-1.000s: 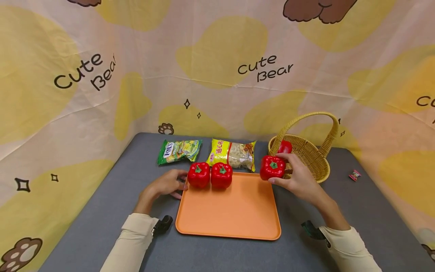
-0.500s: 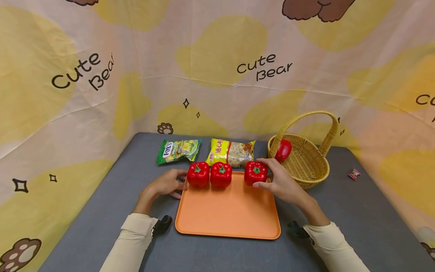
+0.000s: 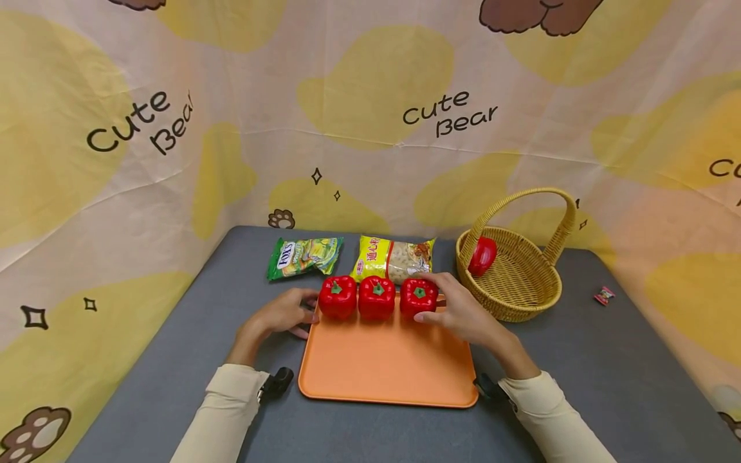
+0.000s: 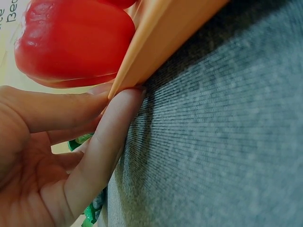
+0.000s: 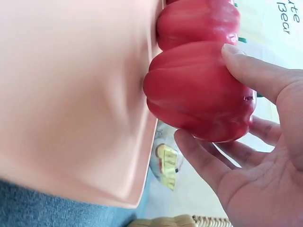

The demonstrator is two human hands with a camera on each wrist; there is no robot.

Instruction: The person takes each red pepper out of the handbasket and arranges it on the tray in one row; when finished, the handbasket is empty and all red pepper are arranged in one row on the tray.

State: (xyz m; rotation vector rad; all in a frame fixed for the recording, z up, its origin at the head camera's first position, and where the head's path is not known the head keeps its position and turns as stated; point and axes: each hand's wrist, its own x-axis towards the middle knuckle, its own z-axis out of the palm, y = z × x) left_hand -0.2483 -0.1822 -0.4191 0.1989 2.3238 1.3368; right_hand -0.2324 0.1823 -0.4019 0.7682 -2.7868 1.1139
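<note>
We grip the third pepper (image 3: pixel 419 296) in our right hand (image 3: pixel 457 312), at three o'clock of the middle pepper (image 3: pixel 377 297), while our loosely open left hand (image 3: pixel 283 313) touches the tray (image 3: pixel 388 366) edge.

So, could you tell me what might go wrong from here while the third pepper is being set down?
The right hand holds the third pepper close beside the middle pepper; a nudge could knock the row askew. All three sit near the orange tray's far edge, so one might tip off. The left hand only touches the tray's corner, so the tray could slide.
</note>
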